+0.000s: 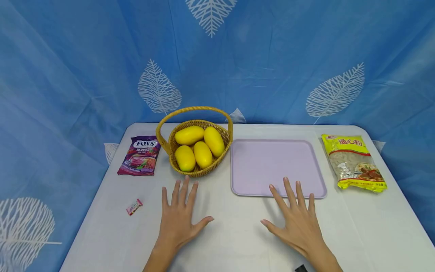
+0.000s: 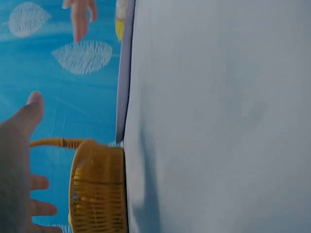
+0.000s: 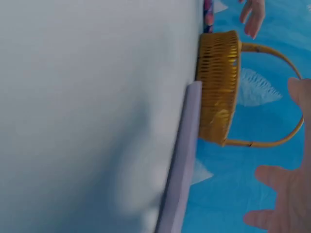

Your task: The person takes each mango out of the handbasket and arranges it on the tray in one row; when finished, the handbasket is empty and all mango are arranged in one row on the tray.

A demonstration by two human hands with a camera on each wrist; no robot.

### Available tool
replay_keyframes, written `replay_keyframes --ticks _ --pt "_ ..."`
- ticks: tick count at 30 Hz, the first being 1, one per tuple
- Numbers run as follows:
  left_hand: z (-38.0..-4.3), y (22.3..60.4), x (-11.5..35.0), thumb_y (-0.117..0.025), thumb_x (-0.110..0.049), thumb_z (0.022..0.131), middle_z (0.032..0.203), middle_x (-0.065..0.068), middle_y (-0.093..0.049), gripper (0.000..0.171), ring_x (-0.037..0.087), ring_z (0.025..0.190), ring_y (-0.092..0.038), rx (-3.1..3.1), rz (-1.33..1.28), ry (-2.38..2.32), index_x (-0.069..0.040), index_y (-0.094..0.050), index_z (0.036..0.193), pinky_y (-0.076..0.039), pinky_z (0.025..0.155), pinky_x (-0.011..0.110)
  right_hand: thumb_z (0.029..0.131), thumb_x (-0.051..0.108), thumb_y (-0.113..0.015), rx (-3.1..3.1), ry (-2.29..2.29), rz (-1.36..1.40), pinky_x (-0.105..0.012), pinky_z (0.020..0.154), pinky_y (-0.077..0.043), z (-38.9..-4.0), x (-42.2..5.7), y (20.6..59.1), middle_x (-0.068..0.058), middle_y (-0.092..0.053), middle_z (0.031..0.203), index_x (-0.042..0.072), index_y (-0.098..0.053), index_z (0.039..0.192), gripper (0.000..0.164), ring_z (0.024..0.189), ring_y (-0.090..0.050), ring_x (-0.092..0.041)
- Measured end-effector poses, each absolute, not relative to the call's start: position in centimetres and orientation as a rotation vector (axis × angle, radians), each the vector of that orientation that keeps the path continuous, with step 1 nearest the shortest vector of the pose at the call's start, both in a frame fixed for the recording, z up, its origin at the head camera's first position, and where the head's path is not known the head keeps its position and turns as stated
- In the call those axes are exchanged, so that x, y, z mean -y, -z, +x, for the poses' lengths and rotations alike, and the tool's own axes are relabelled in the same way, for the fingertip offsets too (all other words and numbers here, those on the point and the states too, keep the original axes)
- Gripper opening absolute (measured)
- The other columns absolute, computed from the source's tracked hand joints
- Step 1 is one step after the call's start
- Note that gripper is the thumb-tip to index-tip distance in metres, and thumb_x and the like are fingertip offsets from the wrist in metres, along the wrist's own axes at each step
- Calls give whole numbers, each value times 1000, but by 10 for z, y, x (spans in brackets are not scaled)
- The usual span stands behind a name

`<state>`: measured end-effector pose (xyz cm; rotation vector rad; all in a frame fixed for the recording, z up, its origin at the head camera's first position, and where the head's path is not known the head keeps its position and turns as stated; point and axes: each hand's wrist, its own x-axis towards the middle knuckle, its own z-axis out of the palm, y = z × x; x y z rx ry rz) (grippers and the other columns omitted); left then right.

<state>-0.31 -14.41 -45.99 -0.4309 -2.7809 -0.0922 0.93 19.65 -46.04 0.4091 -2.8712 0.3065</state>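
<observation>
My left hand is held above the table with its fingers spread, holding nothing. Its fingertips come nearest to a wicker basket with a tall handle, in which several yellow mangoes lie. My right hand also has its fingers spread and grips nothing. In the head view its fingertips overlap the front edge of a pale purple tray. Both wrist views show the hands raised off the tabletop, with the basket and the tray beyond them.
A purple Fox's Berries candy bag lies left of the basket, and a small pink wrapped candy is nearer on that side. Right of the tray is a yellow-edged pasta bag. The white table backs onto a blue leaf-print cloth.
</observation>
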Motion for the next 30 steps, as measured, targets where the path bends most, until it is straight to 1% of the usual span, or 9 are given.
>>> replay_keyframes --ticks 4,7,9,10,14,18,22,25,30 --pt "-14 453 151 -21 -89 81 159 16 -28 107 42 141 -35 2758 -385 184 -13 -30 154 -23 111 70 84 79 -45 2816 -385 535 -68 109 -27 -10 -183 449 -12 -20 163 30 -32 154 87 147 -21 -42" --pt "-25 447 157 -24 -89 81 159 18 -27 108 42 141 -34 2736 -355 247 -10 -28 154 -26 110 69 93 71 -39 2735 -446 669 -62 108 -35 -28 -171 443 -15 -25 161 24 -35 153 77 143 -31 -43" --pt "-34 443 162 -29 -87 81 159 19 -28 108 42 141 -34 2720 -333 293 -8 -28 154 -27 110 69 96 63 -42 2670 -483 750 -59 104 -42 -42 -162 440 -16 -31 158 20 -38 152 70 139 -38 -42" --pt "-38 442 164 -32 -86 82 158 20 -28 107 42 141 -33 2713 -320 316 -7 -28 154 -27 110 69 97 58 -46 2646 -506 784 -58 102 -45 -48 -158 438 -17 -33 157 19 -39 151 67 137 -41 -41" --pt "-56 442 172 -55 -76 81 157 21 -29 105 41 142 -32 2681 -267 449 -6 -26 154 -29 110 67 93 42 -65 2597 -593 883 -54 97 -50 -74 -139 429 -17 -39 153 16 -42 149 66 132 -48 -37" --pt "-72 450 176 -73 -59 78 158 22 -26 106 41 143 -31 2650 -230 650 -5 -24 155 -30 109 65 89 33 -71 2611 -672 945 -51 92 -53 -95 -121 421 -16 -42 151 16 -44 148 67 130 -50 -34" --pt "-84 464 176 -78 -48 78 161 21 -17 106 42 144 -27 2617 -178 918 -5 -20 156 -31 109 67 91 31 -70 2639 -781 988 -49 88 -55 -112 -108 415 -15 -41 151 15 -43 148 65 131 -49 -33" --pt "-90 474 175 -80 -40 78 162 20 -14 106 41 146 -24 2560 -151 1068 -4 -18 156 -31 110 65 92 31 -69 2648 -859 1032 -48 92 -54 -123 -96 414 -15 -39 153 15 -44 147 63 134 -47 -32" --pt "-93 487 168 -82 -33 79 160 21 -15 105 39 146 -22 2450 -162 1186 0 -17 155 -28 113 63 93 36 -68 2677 -898 1062 -49 99 -50 -141 -75 415 -14 -40 152 16 -45 147 62 133 -47 -32"
